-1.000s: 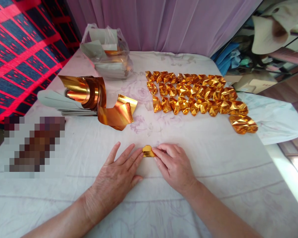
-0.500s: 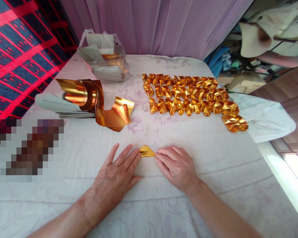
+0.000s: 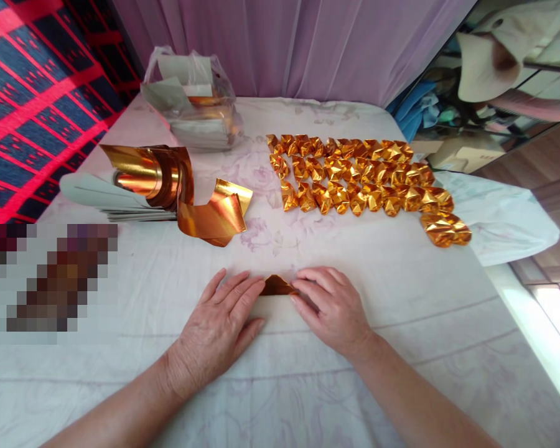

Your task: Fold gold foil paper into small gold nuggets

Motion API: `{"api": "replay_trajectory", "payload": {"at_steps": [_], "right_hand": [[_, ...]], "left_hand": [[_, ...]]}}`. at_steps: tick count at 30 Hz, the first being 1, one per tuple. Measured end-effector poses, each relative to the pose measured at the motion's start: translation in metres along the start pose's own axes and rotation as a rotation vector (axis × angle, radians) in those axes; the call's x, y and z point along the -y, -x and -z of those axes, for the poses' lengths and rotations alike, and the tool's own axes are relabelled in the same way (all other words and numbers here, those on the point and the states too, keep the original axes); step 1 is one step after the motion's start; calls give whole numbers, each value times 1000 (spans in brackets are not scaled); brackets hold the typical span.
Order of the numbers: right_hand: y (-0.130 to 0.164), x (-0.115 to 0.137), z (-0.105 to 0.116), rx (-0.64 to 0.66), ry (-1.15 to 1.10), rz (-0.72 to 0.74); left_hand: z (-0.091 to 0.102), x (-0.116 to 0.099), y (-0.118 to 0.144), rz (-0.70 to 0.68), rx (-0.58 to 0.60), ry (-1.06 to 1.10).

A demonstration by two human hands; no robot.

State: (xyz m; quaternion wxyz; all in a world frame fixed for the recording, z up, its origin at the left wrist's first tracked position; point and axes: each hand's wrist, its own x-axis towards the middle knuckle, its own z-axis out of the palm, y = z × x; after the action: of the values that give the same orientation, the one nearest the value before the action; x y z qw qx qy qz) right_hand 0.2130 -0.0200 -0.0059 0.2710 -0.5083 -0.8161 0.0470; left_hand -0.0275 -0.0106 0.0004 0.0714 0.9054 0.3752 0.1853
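A small piece of folded gold foil paper (image 3: 276,286) lies on the cloth-covered table (image 3: 280,354), its top edge raised to a low peak and its face dark. My left hand (image 3: 224,320) rests flat, fingers stretched, with the fingertips on the paper's left end. At the right end, the thumb and index finger of my right hand (image 3: 335,311) close on the corner; the other fingers curve above it. Both ends of the paper are hidden by my fingertips.
Rows of folded gold foil ingots (image 3: 354,174) stand beyond my right hand. Loose gold foil sheets (image 3: 212,218) and a bundle of foil paper (image 3: 144,180) lie at the left. Behind sits a clear plastic bag (image 3: 200,118) of paper; a white bag (image 3: 504,218) hangs at the right edge.
The paper's face has gone from bright to dark, and its flat top now forms a peak. My right hand's fingers have lifted and loosened slightly; my left hand stays nearly in place.
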Motion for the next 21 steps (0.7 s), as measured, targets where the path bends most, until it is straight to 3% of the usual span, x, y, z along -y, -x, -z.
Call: {"api": "replay_trajectory", "payload": {"at_steps": [10,21], "right_hand": [[0,2,2,14,-46,61],[2,5,0,75,-73,134]], "left_hand": [[3,4,-4,-45,-179,-10],[8,6,-3,-110,-167,-43]]}}
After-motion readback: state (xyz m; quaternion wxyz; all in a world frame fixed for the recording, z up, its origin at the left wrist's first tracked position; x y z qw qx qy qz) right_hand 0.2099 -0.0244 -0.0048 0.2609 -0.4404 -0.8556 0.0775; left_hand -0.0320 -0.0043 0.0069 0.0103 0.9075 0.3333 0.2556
